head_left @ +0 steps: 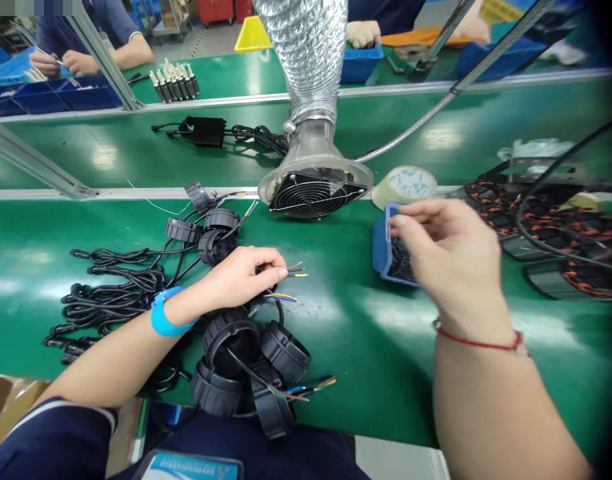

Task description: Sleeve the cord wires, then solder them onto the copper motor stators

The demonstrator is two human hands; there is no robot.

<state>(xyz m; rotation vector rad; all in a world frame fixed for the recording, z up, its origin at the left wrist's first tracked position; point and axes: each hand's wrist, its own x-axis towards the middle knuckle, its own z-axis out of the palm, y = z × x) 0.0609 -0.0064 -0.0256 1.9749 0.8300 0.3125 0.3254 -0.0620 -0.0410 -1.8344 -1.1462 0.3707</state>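
Observation:
My left hand (pixel 243 277), with a blue wristband, is closed around the end of a black cable, and its thin stripped wires (pixel 297 271) stick out past my thumb and fingertip. Around that hand lie black ribbed ring caps (pixel 285 351) threaded on cables, with coloured wire ends showing. My right hand (pixel 451 257) is above a small blue bin (pixel 379 250) of small black parts (pixel 400 259). Its thumb and index fingertips are pinched together; whatever is between them is too small to make out.
Bundled black cables (pixel 106 300) lie on the left. A fan hood (pixel 316 190) on a silver duct hangs over the bench behind a tape roll (pixel 406 185). Black round parts with orange wiring (pixel 576 280) crowd the right. Other people's hands (pixel 363 35) are across the bench.

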